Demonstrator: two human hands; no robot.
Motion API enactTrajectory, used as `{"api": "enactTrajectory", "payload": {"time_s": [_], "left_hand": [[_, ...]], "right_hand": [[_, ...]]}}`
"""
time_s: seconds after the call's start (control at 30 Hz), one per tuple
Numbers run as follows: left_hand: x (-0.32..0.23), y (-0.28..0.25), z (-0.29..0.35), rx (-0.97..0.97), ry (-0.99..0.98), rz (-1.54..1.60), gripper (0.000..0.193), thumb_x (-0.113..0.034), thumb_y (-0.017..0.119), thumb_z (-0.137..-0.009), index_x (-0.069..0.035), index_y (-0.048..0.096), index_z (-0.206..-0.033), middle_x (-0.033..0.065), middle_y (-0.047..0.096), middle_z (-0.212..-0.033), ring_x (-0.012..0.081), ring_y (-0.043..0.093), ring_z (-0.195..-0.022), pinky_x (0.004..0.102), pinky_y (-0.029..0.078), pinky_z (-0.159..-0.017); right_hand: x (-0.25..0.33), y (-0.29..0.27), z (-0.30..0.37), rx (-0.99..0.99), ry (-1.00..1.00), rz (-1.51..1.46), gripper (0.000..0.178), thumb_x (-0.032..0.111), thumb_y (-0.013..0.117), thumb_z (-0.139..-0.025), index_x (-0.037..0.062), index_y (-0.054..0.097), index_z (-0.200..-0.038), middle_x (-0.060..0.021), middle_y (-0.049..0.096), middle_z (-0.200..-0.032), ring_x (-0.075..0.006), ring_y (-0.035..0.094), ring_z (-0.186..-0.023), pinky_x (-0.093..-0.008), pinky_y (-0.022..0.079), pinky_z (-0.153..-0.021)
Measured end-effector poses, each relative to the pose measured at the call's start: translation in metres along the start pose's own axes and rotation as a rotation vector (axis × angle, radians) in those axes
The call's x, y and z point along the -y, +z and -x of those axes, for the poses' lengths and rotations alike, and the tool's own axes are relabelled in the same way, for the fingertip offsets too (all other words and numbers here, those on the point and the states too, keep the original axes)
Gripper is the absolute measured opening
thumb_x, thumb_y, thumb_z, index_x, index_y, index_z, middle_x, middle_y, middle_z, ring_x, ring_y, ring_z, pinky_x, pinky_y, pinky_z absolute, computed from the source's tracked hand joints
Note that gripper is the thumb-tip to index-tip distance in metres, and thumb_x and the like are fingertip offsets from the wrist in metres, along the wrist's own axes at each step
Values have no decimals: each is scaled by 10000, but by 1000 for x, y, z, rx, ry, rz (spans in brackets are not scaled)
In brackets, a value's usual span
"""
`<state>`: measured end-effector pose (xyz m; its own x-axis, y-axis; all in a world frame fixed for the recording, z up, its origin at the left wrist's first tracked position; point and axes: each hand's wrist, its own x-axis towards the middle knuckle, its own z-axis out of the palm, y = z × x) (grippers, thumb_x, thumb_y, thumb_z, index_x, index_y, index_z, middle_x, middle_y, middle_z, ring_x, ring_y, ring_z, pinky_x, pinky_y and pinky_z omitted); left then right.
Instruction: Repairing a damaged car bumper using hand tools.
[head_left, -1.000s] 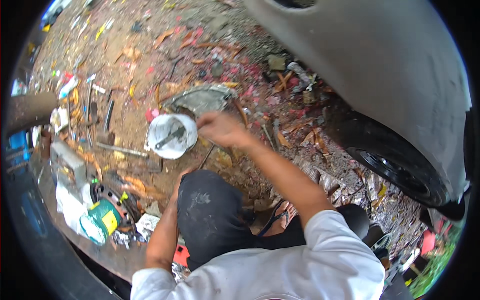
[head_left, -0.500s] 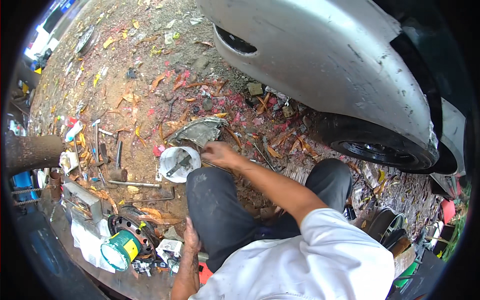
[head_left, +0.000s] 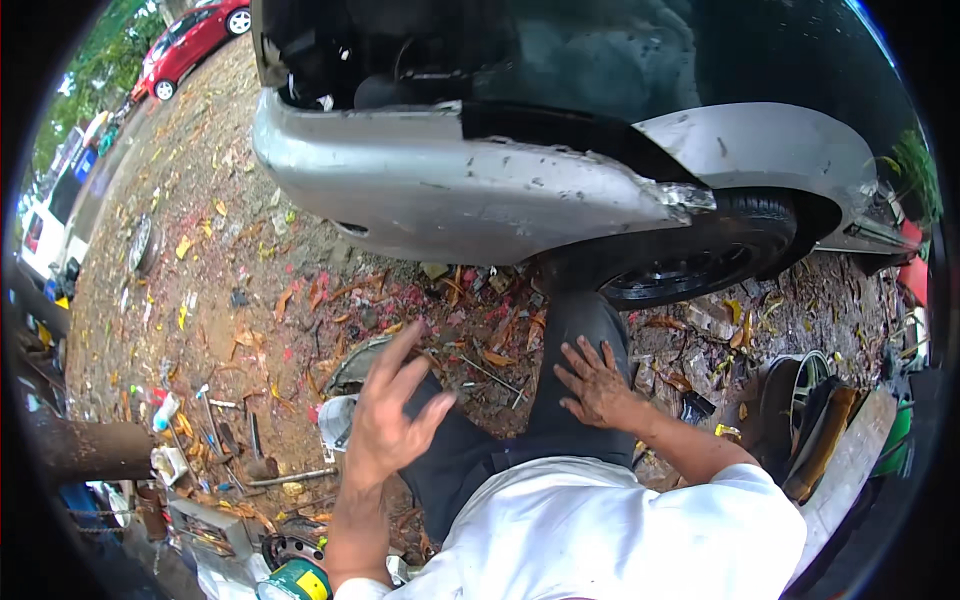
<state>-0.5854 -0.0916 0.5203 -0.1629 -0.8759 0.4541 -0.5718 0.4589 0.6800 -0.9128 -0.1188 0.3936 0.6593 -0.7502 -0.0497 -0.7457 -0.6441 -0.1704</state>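
My left hand [head_left: 392,420] is raised in front of my left knee, fingers apart and holding nothing. My right hand [head_left: 600,392] lies with spread fingers on my right thigh [head_left: 588,330]. Partly behind the left hand, a white plastic tub [head_left: 335,425] stands on the ground, its contents mostly hidden. Beside it is a grey, crumpled sheet-like piece [head_left: 355,368]. Ahead of me is a silver car with a scraped, broken bumper [head_left: 430,190] and a black wheel [head_left: 670,268].
Hammers and other hand tools [head_left: 225,440] lie on the leaf-strewn ground at left, near a metal box [head_left: 212,530] and a green can [head_left: 295,580]. A wheel rim [head_left: 795,395] and a plank [head_left: 850,480] are at right. A red car [head_left: 195,45] stands far off.
My right hand has moved from beside the tub to my right thigh. My left hand has risen from beside my left knee. The view has tilted up, showing more of the car.
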Motion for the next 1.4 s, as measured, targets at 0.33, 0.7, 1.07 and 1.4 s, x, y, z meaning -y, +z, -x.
{"api": "enactTrajectory", "payload": {"time_s": [0.33,0.7,1.07,1.4], "left_hand": [[-34,28,-186,-74,440,-555,374,-183,723,-700,-1,580,-994,199,512,-1189,343,478,-1134,462,335,-1027],[-38,29,-172,-75,494,-503,398,-171,761,-651,20,580,-949,195,528,-1133,364,492,-1081,456,388,-961],[-20,-52,-248,-72,409,-578,447,-184,667,-797,43,549,-1164,209,550,-1213,338,531,-1123,366,399,-984],[-2,-45,-268,144,174,-318,574,-306,706,-782,33,526,-1208,196,573,-1197,292,537,-1144,356,412,-992]], "right_hand": [[16,-126,-20,-456,6,-426,482,124,686,-770,25,527,-1214,-209,519,-1244,-374,476,-1188,-434,392,-992],[12,-228,-114,-767,48,-96,390,202,645,-789,-11,545,-1101,-209,619,-956,-367,608,-876,-407,495,-744],[44,-210,-109,-854,168,-51,319,204,670,-762,1,581,-990,-166,626,-823,-328,624,-745,-419,484,-698],[37,-209,-107,-814,179,-32,368,215,687,-747,-2,580,-1024,-159,629,-855,-311,631,-773,-402,483,-735]]}}
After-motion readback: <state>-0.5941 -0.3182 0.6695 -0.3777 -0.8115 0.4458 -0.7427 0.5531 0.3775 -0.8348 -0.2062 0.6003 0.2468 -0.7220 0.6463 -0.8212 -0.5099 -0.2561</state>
